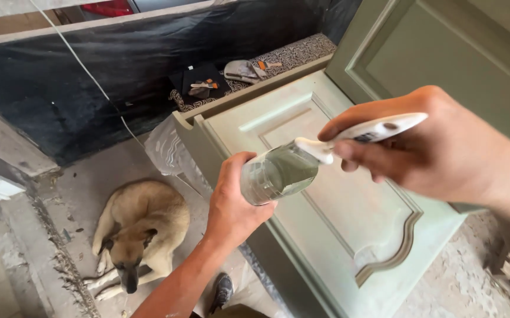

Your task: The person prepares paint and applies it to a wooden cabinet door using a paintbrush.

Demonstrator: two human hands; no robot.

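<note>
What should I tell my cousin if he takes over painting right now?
Left hand: grip shut on a clear jar of green paint, tilted over the door.
Right hand: grip shut on a white-handled brush, its head inside the jar.
The green cabinet door lies flat below, already coated; a paler patch shows near the lower corner and may need more.
A dog lies on the floor beside it.

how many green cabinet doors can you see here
2: one cabinet door lies flat under the hands, and a second door stands leaning behind it at top right. Others may be out of view.
</note>
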